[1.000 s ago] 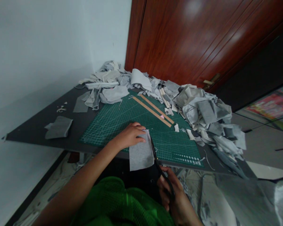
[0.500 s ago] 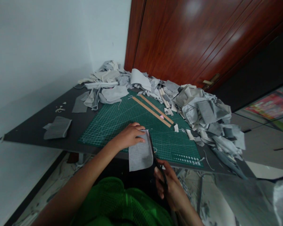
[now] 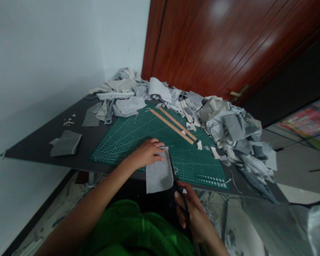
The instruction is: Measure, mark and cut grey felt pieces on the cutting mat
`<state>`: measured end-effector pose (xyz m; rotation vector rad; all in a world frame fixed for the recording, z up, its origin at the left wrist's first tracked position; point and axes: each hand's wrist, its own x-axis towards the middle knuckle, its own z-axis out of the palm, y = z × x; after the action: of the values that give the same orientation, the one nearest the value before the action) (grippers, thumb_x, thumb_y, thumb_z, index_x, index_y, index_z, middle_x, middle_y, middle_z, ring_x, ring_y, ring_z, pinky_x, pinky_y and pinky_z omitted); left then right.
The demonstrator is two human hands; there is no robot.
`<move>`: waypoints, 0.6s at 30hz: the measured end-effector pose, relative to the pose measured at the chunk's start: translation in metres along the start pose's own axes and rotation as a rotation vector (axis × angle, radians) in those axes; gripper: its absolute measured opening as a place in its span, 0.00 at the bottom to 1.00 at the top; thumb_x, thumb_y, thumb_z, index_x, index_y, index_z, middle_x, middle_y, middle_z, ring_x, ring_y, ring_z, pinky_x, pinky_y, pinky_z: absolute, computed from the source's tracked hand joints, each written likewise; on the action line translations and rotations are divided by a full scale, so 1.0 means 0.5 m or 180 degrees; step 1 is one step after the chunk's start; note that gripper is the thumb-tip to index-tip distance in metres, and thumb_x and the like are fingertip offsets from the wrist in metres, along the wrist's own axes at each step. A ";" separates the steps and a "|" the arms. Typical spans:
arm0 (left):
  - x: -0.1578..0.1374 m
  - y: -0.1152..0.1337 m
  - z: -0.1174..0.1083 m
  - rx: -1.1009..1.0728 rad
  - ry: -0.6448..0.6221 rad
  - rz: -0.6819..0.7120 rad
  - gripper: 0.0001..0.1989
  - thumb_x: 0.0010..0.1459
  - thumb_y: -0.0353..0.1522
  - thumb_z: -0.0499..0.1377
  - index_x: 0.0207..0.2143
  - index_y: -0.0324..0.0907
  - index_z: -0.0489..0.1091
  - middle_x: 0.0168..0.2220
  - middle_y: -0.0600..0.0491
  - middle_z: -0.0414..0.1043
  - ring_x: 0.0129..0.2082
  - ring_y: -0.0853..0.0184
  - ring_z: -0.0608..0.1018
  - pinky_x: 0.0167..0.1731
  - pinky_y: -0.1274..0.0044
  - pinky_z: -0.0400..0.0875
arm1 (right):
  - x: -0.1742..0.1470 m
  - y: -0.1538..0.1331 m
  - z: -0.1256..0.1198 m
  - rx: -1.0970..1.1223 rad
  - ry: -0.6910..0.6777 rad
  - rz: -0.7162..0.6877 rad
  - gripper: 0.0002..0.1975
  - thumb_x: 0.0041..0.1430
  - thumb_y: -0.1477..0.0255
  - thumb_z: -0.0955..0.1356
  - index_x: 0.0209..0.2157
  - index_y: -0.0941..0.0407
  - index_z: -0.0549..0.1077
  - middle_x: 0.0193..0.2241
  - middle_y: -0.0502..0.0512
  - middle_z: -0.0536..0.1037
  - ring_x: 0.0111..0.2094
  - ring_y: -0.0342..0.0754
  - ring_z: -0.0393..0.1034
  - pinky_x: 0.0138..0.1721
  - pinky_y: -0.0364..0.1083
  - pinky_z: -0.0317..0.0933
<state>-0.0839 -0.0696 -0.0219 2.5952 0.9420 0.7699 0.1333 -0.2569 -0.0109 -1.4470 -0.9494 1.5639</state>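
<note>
A grey rectangular piece of fabric (image 3: 159,176) lies over the front edge of the green cutting mat (image 3: 128,138), its near end hanging past the table. My left hand (image 3: 149,153) grips its far end, thumb and fingers closed on the cloth. Black-handled scissors (image 3: 186,203) are in my right hand (image 3: 190,208), the fingers wrapped through the handles. Their dark blades run along the fabric's right edge and look nearly closed. A short thread lies on the mat just right of the blades.
Two narrow wooden strips (image 3: 173,126) lie on the mat. Heaped fabric scraps (image 3: 229,124) cover the right side, and another pile (image 3: 125,92) stands at the back left. A folded grey cloth (image 3: 66,143) rests on the dark table (image 3: 42,142). A wooden door (image 3: 202,46) stands behind.
Almost nothing differs. The whole view has shifted very slightly; both hands, the scissors and the fabric keep their places.
</note>
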 end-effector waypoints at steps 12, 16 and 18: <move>-0.001 0.004 -0.003 -0.0022 -0.0026 -0.0052 0.11 0.57 0.36 0.70 0.42 0.44 0.80 0.54 0.48 0.76 0.54 0.55 0.71 0.55 0.65 0.66 | -0.003 0.005 0.002 0.0047 0.0067 0.0043 0.34 0.56 0.51 0.74 0.57 0.50 0.62 0.21 0.39 0.63 0.15 0.37 0.54 0.13 0.36 0.50; -0.001 0.003 -0.003 -0.0046 -0.0015 -0.0022 0.10 0.57 0.36 0.70 0.41 0.45 0.80 0.53 0.49 0.76 0.53 0.56 0.72 0.54 0.65 0.66 | -0.002 0.009 0.000 0.0023 0.0072 -0.0005 0.33 0.56 0.51 0.74 0.57 0.50 0.63 0.22 0.39 0.63 0.15 0.36 0.54 0.13 0.36 0.50; -0.001 0.002 -0.001 -0.0038 -0.0017 -0.0009 0.09 0.57 0.37 0.69 0.40 0.46 0.80 0.54 0.50 0.75 0.53 0.56 0.72 0.54 0.65 0.65 | -0.002 0.009 0.001 0.0033 0.0087 -0.0003 0.34 0.56 0.51 0.74 0.57 0.50 0.63 0.22 0.39 0.63 0.15 0.36 0.54 0.13 0.36 0.50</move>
<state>-0.0841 -0.0706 -0.0212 2.5836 0.9366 0.7651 0.1326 -0.2595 -0.0145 -1.4569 -0.9247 1.5426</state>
